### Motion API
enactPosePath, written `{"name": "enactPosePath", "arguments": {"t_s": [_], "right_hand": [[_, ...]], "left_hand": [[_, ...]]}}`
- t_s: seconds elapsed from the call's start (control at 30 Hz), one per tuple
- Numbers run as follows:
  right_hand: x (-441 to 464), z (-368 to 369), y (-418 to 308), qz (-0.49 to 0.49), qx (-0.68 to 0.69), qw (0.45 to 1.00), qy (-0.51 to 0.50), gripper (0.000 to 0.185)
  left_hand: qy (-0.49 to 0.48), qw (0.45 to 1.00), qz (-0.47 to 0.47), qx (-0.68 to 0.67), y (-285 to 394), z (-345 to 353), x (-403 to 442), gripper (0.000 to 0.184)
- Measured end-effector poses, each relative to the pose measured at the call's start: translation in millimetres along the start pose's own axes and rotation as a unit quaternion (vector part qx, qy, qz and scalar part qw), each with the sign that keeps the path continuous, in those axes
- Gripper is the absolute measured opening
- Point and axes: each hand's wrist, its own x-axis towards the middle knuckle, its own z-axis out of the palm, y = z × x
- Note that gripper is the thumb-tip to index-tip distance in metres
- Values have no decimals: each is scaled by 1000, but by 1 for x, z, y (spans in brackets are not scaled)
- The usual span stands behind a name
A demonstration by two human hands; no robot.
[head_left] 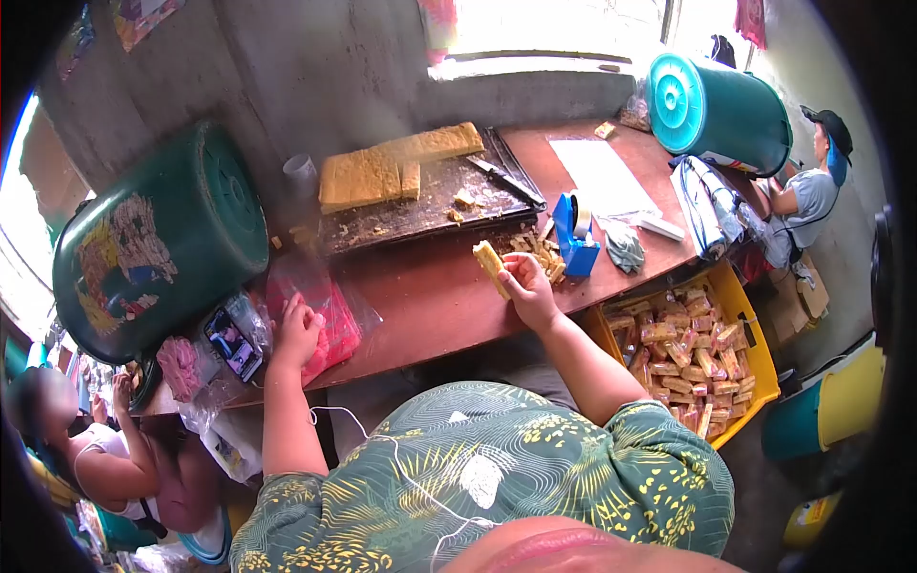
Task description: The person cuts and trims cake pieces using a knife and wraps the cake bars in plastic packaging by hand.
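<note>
Near the centre of the frame I see the right hand (527, 286) raised over the table's (435, 329) front edge, forearm angled up and leftward, thumb and fingers pinching a yellow cake bar (491, 268) that tilts to upper left. Left of centre, the left hand (299, 329) lies palm-down on red plastic bags (334, 329), fingers bent; whether they grip the plastic, I can't tell.

Daylight from the window (564, 27) beyond the table (435, 325) burns out to white. At the table, hands (527, 288) look clear; fisheye distortion bends the surroundings towards black corners.
</note>
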Motion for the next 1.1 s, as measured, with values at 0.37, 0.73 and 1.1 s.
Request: {"name": "enactPosePath", "arguments": {"t_s": [0.37, 0.73, 1.1], "right_hand": [[3, -3, 1, -2, -27, 1000, 5, 31], [3, -6, 5, 5, 2, 1000, -1, 30], [2, -9, 3, -20, 30, 999, 11, 29]], "left_hand": [[17, 996, 29, -88, -15, -1, 3, 13], [16, 999, 0, -36, 7, -4, -5, 20], [-79, 970, -46, -224, -14, -33, 30, 20]]}}
